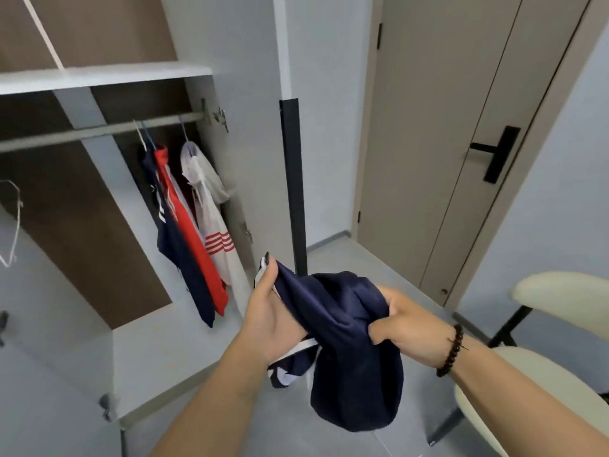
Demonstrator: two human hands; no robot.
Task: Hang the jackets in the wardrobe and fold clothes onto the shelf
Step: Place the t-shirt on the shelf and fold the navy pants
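Observation:
Both of my hands hold a navy blue garment point(349, 341) with white trim, bunched up in front of me above the floor. My left hand point(276, 315) pinches its upper left edge between thumb and fingers. My right hand point(405, 328), with a dark bead bracelet on the wrist, grips the fabric on the right. In the open wardrobe, a rail point(99, 130) carries three hung jackets: a navy one point(178, 258), a red one point(191, 232) and a white one with red stripes point(211, 206). A white shelf point(99, 77) runs above the rail.
An empty white hanger point(13, 222) hangs at the far left. The wardrobe door point(257, 94) stands open with a black edge strip point(293, 179). A closed beige room door point(445, 143) with a black handle is behind. A cream chair point(527, 374) stands at right.

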